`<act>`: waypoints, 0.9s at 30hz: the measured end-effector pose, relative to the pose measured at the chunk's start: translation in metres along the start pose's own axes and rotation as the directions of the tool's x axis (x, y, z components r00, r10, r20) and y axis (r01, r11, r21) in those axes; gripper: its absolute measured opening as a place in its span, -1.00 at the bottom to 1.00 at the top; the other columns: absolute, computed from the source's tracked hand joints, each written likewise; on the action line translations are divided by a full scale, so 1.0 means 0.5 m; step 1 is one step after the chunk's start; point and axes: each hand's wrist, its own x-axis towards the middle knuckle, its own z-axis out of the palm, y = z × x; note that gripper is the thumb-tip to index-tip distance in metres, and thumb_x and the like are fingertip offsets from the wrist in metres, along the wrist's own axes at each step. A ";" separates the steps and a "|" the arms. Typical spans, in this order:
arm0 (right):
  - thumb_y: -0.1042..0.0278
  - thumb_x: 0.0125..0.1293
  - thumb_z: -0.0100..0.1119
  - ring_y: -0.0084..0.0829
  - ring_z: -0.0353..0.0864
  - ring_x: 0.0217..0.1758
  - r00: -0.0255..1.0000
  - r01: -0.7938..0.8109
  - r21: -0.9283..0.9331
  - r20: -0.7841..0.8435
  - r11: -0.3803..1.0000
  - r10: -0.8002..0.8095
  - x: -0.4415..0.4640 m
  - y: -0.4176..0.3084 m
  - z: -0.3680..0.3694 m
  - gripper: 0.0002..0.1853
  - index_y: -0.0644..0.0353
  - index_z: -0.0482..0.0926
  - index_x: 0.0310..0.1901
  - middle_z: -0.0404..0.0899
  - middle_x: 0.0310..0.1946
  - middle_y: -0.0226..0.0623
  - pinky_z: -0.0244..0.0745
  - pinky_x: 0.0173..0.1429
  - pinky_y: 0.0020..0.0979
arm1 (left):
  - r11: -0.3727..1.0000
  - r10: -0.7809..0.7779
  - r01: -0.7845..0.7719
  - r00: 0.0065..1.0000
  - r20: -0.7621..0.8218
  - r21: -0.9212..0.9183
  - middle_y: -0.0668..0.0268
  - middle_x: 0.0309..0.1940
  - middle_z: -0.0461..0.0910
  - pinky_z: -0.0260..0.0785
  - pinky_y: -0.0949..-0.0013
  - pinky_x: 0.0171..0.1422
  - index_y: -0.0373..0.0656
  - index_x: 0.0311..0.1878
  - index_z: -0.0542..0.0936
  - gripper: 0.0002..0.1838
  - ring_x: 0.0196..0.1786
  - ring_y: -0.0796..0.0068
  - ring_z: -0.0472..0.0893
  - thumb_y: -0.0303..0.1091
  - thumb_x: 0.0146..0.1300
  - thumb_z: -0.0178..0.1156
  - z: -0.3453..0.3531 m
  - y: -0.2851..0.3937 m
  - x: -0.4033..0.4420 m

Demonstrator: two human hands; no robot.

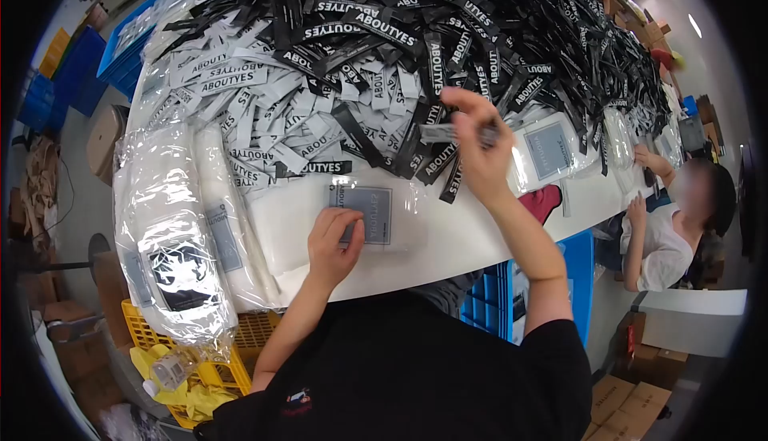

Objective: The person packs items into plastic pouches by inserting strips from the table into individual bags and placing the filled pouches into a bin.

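Observation:
A flat clear plastic bag with white contents lies before me on the white table. A grey printed panel shows on the bag, and a narrow lettered strip runs along the panel's left side. My left hand rests on the bag at the panel's lower left, its fingers bent and pressed together. Whatever they may pinch is hidden. Raised over the edge of the strip pile, my right hand has curled fingers around a grey-white strip that sticks out to the left. Something dark also shows inside its grip.
Black lettered strips and white ones are heaped across the table. Filled bags are stacked at left, and another bag lies at right. A co-worker sits farther right. Blue crates and a yellow basket stand below.

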 end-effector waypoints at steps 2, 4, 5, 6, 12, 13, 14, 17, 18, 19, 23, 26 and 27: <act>0.50 0.34 0.00 -0.50 0.44 -0.43 0.971 -0.182 0.577 -0.022 0.796 0.238 -0.074 -0.019 -0.040 -0.84 0.21 0.36 -0.44 0.42 -0.52 -0.35 0.38 -0.33 -0.50 | 1.000 0.024 -0.024 1.000 -0.007 -0.004 0.20 -0.31 0.57 0.45 0.30 -0.16 -0.24 -0.29 0.58 -0.85 -0.25 0.20 0.58 -0.58 0.02 0.24 -0.004 0.006 -0.001; 0.52 0.33 0.00 -0.57 0.37 -0.49 0.950 -0.077 0.838 -0.103 0.540 0.296 -0.158 -0.024 -0.060 -0.80 0.17 0.31 -0.48 0.36 -0.57 -0.40 0.34 -0.36 -0.55 | 0.998 0.059 -0.060 0.996 0.068 0.013 0.21 -0.24 0.58 0.43 0.26 -0.04 -0.23 -0.25 0.58 -0.81 -0.13 0.16 0.58 -0.54 0.01 0.27 -0.009 0.022 -0.004; 0.53 0.30 0.03 -0.60 0.34 -0.52 0.917 0.015 0.801 -0.250 0.599 0.311 -0.192 -0.034 -0.048 -0.78 0.15 0.28 -0.49 0.33 -0.58 -0.42 0.32 -0.37 -0.57 | 0.997 0.075 -0.077 0.991 0.109 0.016 0.21 -0.21 0.59 0.42 0.24 0.02 -0.23 -0.23 0.58 -0.79 -0.07 0.14 0.58 -0.52 0.00 0.29 -0.009 0.035 -0.005; 0.53 0.28 0.06 -0.60 0.33 -0.54 0.883 -0.109 0.610 -0.303 0.785 0.358 -0.227 -0.027 -0.030 -0.79 0.16 0.29 -0.47 0.32 -0.61 -0.41 0.31 -0.37 -0.57 | 0.993 0.109 -0.117 0.972 0.208 0.029 0.20 -0.16 0.59 0.39 0.23 0.08 -0.22 -0.20 0.58 -0.75 0.00 0.14 0.56 -0.50 -0.01 0.32 -0.003 0.051 0.005; 0.42 0.36 0.04 -0.57 0.40 -0.54 0.883 -0.199 0.443 -0.306 0.874 0.356 -0.332 -0.003 -0.041 -0.78 0.30 0.38 -0.45 0.43 -0.63 -0.35 0.34 -0.37 -0.55 | 0.991 0.099 -0.132 0.878 0.468 0.037 0.19 0.07 0.55 0.24 0.19 0.29 -0.19 0.01 0.55 -0.53 0.25 0.18 0.44 -0.37 -0.03 0.39 0.033 0.035 0.003; 0.39 0.38 0.03 -0.58 0.40 -0.54 0.878 -0.290 0.340 -0.277 0.895 0.390 -0.340 0.003 -0.035 -0.75 0.29 0.38 -0.46 0.43 -0.63 -0.35 0.34 -0.37 -0.55 | 0.995 0.084 -0.102 0.873 0.481 0.012 0.19 0.08 0.54 0.26 0.20 0.28 -0.19 0.03 0.54 -0.53 0.24 0.19 0.45 -0.37 -0.01 0.38 0.024 0.037 0.011; 0.37 0.39 0.02 -0.58 0.41 -0.54 0.870 -0.370 0.232 -0.253 0.900 0.423 -0.350 0.007 -0.028 -0.73 0.29 0.38 -0.47 0.43 -0.64 -0.36 0.34 -0.38 -0.56 | 0.997 0.074 -0.078 0.867 0.493 -0.013 0.19 0.09 0.54 0.27 0.21 0.26 -0.19 0.05 0.54 -0.53 0.24 0.20 0.45 -0.38 0.01 0.36 0.015 0.036 0.016; 0.32 0.41 0.00 -0.64 0.40 -0.54 0.794 -0.448 0.389 -0.242 0.805 0.558 -0.380 0.015 -0.003 -0.71 0.26 0.37 -0.47 0.44 -0.64 -0.40 0.33 -0.39 -0.56 | 0.994 0.011 0.040 0.898 0.441 -0.106 0.17 0.05 0.55 0.37 0.26 0.15 -0.20 0.03 0.56 -0.62 0.14 0.19 0.52 -0.36 0.12 0.30 0.006 0.025 0.014; 0.31 0.42 0.01 -0.67 0.35 -0.58 0.760 -0.491 0.383 -0.251 0.782 0.600 -0.375 0.005 0.005 -0.68 0.20 0.37 -0.52 0.40 -0.66 -0.45 0.27 -0.46 -0.56 | 0.994 -0.040 0.079 0.914 0.403 -0.081 0.16 0.04 0.56 0.40 0.28 0.09 -0.21 0.01 0.57 -0.64 0.09 0.19 0.55 -0.39 0.11 0.29 -0.005 0.027 0.002; 0.31 0.42 0.01 -0.67 0.33 -0.59 0.726 -0.541 0.401 -0.221 0.739 0.651 -0.378 -0.005 0.012 -0.67 0.19 0.36 -0.54 0.38 -0.67 -0.47 0.24 -0.48 -0.56 | 0.992 -0.088 0.115 0.927 0.365 -0.055 0.16 0.02 0.57 0.43 0.30 0.03 -0.21 -0.01 0.59 -0.66 0.05 0.20 0.57 -0.43 0.10 0.28 -0.023 0.030 -0.008; 0.30 0.37 0.08 -0.72 0.23 -0.64 0.657 -0.591 0.551 -0.095 0.589 0.748 -0.347 -0.050 0.036 -0.65 0.16 0.38 -0.59 0.30 -0.70 -0.57 0.12 -0.56 -0.57 | 0.973 0.219 -0.232 0.926 0.308 0.004 0.17 -0.05 0.61 0.48 0.31 -0.13 -0.23 -0.07 0.62 -0.68 -0.10 0.23 0.64 -0.54 0.03 0.26 -0.051 0.069 0.004; 0.30 0.29 0.19 -0.75 0.29 -0.59 0.659 -0.712 0.333 0.016 0.618 0.752 -0.321 -0.060 0.047 -0.76 0.27 0.54 -0.47 0.40 -0.65 -0.59 0.18 -0.53 -0.57 | 0.957 0.264 -0.291 0.871 0.415 0.002 0.18 -0.03 0.59 0.47 0.29 -0.07 -0.24 -0.06 0.60 -0.62 -0.03 0.24 0.60 -0.54 -0.03 0.31 -0.050 0.070 -0.016; 0.30 0.28 0.21 -0.74 0.30 -0.57 0.653 -0.741 0.291 0.103 0.605 0.751 -0.310 -0.058 0.038 -0.76 0.29 0.55 -0.46 0.42 -0.64 -0.59 0.20 -0.52 -0.56 | 0.955 0.266 -0.297 0.857 0.442 0.000 0.18 -0.03 0.59 0.47 0.28 -0.06 -0.24 -0.05 0.60 -0.62 -0.01 0.24 0.60 -0.52 -0.03 0.31 -0.050 0.064 -0.025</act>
